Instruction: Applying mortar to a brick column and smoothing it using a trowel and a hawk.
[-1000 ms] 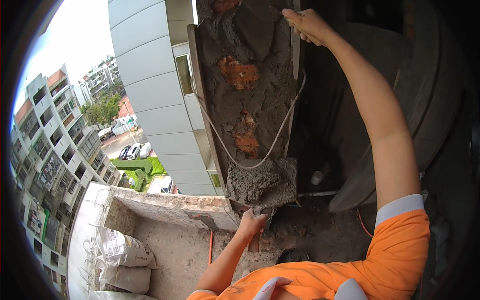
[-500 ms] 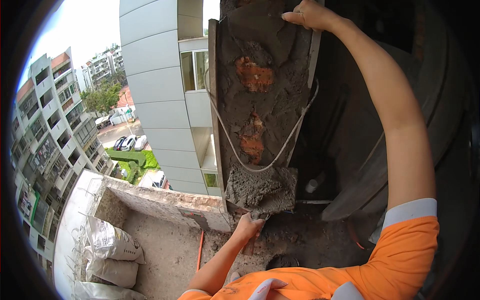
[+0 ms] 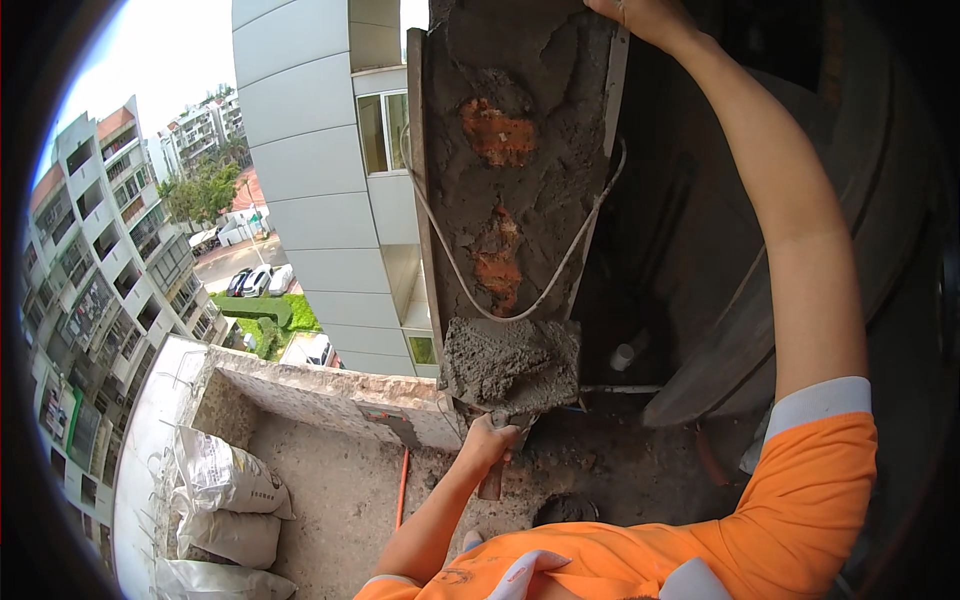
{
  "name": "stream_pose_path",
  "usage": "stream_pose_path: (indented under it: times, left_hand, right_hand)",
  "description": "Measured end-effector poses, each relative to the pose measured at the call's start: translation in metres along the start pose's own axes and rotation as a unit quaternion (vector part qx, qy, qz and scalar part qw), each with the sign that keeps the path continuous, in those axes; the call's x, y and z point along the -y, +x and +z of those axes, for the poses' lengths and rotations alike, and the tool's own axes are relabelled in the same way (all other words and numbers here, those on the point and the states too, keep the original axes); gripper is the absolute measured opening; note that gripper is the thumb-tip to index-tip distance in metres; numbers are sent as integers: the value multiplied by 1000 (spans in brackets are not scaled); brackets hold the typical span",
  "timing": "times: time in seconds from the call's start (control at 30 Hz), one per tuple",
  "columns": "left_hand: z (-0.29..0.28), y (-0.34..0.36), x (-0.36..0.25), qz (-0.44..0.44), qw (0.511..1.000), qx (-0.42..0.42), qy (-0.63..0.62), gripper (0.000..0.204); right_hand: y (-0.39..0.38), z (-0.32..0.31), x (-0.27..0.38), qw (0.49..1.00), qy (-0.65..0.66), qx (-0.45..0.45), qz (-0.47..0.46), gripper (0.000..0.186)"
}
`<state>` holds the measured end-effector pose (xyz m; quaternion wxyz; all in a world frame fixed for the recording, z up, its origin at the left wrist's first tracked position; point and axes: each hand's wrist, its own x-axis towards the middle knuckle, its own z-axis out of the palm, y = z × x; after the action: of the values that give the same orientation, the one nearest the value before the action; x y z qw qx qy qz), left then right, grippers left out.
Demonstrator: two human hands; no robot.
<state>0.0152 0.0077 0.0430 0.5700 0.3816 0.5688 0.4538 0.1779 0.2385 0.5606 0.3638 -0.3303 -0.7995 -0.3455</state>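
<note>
A: What is the left hand (image 3: 490, 440) doing?

B: It is clenched around the wooden handle of a trowel (image 3: 508, 372). The handle sticks out below the fist, and the blade above it carries a thick heap of grey mortar (image 3: 505, 362).

A: Where does that load sit?

B: Right at the bottom edge of the pillar (image 3: 515, 160), touching or nearly touching its face. The pillar is coated in rough grey mortar, with two patches of red brick (image 3: 497, 132) showing through, one high and one lower down.

A: And the right hand (image 3: 648, 15)?

B: It is raised to the pillar's top right corner, at the top edge of the view, fingers curled over the upper end of a straight board (image 3: 607, 120) that runs down the pillar's right edge. Part of the hand is cut off, so I cannot tell how firm the hold is.

A: Anything else on the pillar?

B: A pale cord (image 3: 470, 290) hangs in a loop across its lower half. Below, on the balcony floor, white sacks (image 3: 225, 480) lie stacked at the left corner beside the low parapet (image 3: 330, 390). An orange rod (image 3: 402, 490) lies on the floor near the left forearm.
</note>
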Motion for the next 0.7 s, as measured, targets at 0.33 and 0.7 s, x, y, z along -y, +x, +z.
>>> stream_pose_path:
  times: [0.33, 0.7]
  left_hand:
    - [12, -18, 4, -10, 999, -18, 33, 23]
    - [54, -2, 33, -22, 998, -4, 53, 18]
  right_hand:
    - [-79, 28, 17, 969, -139, -172, -115, 38]
    - [-436, 51, 118, 933, 320, 61, 155, 26]
